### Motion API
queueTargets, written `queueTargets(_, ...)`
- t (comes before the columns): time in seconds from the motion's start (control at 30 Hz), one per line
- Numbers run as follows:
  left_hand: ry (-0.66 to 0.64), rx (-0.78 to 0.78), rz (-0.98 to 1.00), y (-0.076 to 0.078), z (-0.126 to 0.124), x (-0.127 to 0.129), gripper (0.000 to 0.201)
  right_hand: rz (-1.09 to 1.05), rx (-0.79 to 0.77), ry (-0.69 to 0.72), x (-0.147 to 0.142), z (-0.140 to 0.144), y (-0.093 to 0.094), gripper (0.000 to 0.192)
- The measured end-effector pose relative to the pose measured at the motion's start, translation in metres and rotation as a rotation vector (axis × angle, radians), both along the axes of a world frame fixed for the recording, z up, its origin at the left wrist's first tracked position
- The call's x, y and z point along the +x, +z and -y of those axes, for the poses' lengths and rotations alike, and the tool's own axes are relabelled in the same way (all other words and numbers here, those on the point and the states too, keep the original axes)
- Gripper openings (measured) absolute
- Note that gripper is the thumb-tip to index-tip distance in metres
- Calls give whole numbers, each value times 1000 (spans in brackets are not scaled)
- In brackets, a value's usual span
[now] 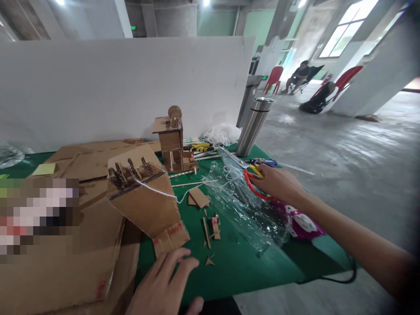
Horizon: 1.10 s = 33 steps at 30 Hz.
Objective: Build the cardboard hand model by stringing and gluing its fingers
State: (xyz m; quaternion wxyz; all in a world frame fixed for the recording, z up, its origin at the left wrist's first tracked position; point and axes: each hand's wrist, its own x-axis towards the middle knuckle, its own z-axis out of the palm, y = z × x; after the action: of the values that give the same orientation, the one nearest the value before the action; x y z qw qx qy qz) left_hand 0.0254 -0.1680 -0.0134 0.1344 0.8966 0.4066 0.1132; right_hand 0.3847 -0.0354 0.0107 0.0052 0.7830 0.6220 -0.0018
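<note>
My right hand (pixel 278 183) is closed round the handles of a pair of scissors (pixel 248 178) with one red and one yellow loop. Their blades point to the far left, over clear plastic wrap (pixel 243 214). My left hand (pixel 164 282) is by the near table edge with fingers apart and nothing in it. Just beyond its fingertips stands a slanted cardboard construction (pixel 147 201) with upright cardboard tabs on top. A white string (pixel 157 190) runs from those tabs across the table toward the plastic.
Behind stands a cardboard tower (pixel 171 146). A steel flask (pixel 254 127) is at the far right corner, beside white string (pixel 221 134) and yellow-black pliers (pixel 200 148). Cardboard scraps (pixel 206 229) lie mid-table, a purple packet (pixel 303 222) right, large cardboard sheets (pixel 65 258) left.
</note>
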Motion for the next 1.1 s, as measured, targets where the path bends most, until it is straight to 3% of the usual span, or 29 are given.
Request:
queueTargets(0.13, -137, -70, -173, 20, -27, 30, 55, -7, -14, 10, 2, -23, -15, 44)
queueTargets(0.2, -165, -128, -204, 28, -38, 42, 69, -12, -23, 24, 5, -29, -22, 44)
queueTargets(0.3, -181, -183, -229, 33, -50, 55, 69, -18, -36, 50, 9, -33, -30, 45)
queueTargets(0.47, -227, -225, -239, 24, -62, 61, 66, -33, -52, 123, 15, -35, -35, 40)
queueTargets(0.67, -294, -62, -193, 11, -70, 57, 32, -47, -70, 217, 17, -32, -23, 32)
queueTargets(0.8, -335, 14, -168, 7, -75, 55, 22, -7, 19, 245, -6, -8, -11, 32)
queueTargets(0.9, -356, 60, -181, 6, -77, 56, 20, -77, 98, 417, -44, 20, -8, 45)
queueTargets(0.97, -352, 87, -189, 5, -76, 56, 21, -92, 63, 468, -68, 35, -8, 53)
queueTargets(1.1, -325, 105, -205, 5, -74, 58, 17, -22, -38, 468, -89, 41, -9, 6)
